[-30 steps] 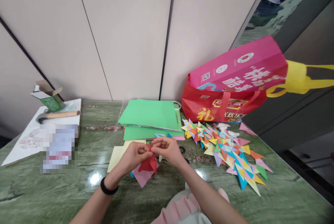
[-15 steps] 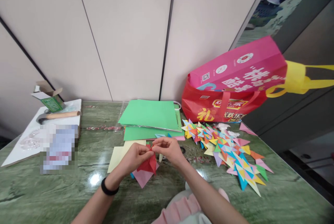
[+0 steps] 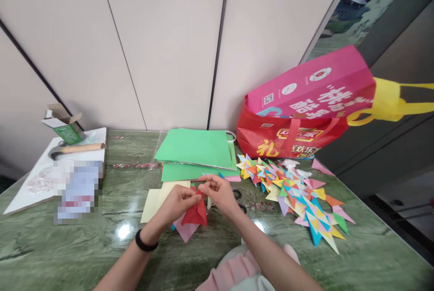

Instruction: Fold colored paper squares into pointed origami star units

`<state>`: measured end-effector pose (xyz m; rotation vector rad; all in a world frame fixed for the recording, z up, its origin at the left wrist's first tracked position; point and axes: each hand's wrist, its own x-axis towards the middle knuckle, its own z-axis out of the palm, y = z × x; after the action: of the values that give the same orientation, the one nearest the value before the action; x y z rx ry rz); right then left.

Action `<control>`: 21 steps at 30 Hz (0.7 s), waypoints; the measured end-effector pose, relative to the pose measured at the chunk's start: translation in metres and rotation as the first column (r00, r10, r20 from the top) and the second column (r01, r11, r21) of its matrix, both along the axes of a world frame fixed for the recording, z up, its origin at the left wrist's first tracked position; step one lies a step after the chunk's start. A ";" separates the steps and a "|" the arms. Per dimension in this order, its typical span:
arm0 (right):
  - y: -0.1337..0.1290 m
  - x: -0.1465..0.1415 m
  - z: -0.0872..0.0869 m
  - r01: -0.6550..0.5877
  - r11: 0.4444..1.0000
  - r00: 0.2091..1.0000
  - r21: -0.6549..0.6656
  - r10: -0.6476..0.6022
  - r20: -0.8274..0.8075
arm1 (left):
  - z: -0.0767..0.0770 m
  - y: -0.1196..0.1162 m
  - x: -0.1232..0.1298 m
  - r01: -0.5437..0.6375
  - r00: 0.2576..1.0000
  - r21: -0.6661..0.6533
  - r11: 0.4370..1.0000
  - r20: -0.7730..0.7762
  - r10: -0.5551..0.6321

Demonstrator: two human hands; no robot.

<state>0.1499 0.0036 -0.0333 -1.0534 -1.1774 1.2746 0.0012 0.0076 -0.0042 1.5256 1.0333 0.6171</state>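
Between both hands is a piece of red folded paper, its upper end pinched and its lower flaps hanging toward me. My left hand grips it from the left with thumb and forefinger. From the right, my right hand pinches the top near the left fingertips. Underneath lies a pink paper square with a blue edge showing beside it. Pale yellow paper sheets rest left of the hands. Black-handled scissors are partly hidden behind my right hand.
Green paper sheets lie at the back. Many colourful folded paper pieces spread on the right, before a red gift bag holding a pink box. On the left, a white board carries a hammer and a small green box.
The red paper has shifted slightly right and its lower flaps have turned. My right fingers have moved a little along its top, and more of the scissors shows.
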 end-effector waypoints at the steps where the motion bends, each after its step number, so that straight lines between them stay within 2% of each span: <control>1: 0.001 0.001 0.000 -0.017 1.000 1.000 -0.006 0.017 0.001 | 0.001 0.000 0.000 -0.019 1.000 0.010 1.000 0.012 0.019; 5: 0.001 0.001 0.002 -0.089 0.996 0.993 0.007 0.089 0.076 | 0.003 0.001 -0.002 -0.077 0.997 0.026 0.997 0.034 0.076; 12: -0.001 -0.001 0.002 -0.051 0.994 0.971 0.098 0.026 0.239 | -0.001 0.003 -0.001 -0.073 0.994 0.124 0.990 -0.067 0.081; 17: 0.002 -0.001 -0.002 -0.119 0.991 0.984 0.060 0.110 0.137 | -0.002 0.004 -0.001 -0.124 0.989 0.153 0.980 -0.063 0.135; 21: 0.004 0.000 -0.003 -0.114 0.993 0.992 -0.026 0.116 0.042 | 0.000 0.005 -0.003 -0.086 0.995 0.057 0.995 -0.043 0.088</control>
<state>0.1503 0.0079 -0.0367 -1.0473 -1.2744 1.3635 -0.0022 0.0127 -0.0040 1.5550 1.1302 0.6790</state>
